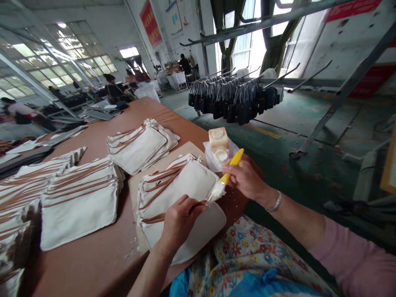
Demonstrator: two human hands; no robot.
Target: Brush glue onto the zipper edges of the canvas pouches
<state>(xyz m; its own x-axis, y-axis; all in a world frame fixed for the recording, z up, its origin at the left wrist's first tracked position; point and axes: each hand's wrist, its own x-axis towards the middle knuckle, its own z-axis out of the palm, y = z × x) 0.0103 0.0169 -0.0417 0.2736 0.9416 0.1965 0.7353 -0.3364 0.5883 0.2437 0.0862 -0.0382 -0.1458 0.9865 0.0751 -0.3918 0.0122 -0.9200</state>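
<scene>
My right hand (246, 175) grips a brush (236, 159) with a yellow handle, its white-coated bristles against the end of a brown strap. That strap (154, 218) is pinched in my left hand (182, 216), over a white fabric panel (198, 233) near the table edge. Just behind it lie more white panels (188, 177) with brown straps, on a sheet of brown board (133, 198). A stained cream container (218, 142), with white matter in its opening, sits beyond the brush on a pale sheet.
Stacks of white panels (80, 198) fill the left of the brown table (123, 247), with another pile (136, 148) farther back. A metal rack (321, 119) with dark hanging pieces (232, 103) stands at the right. People sit at work in the background.
</scene>
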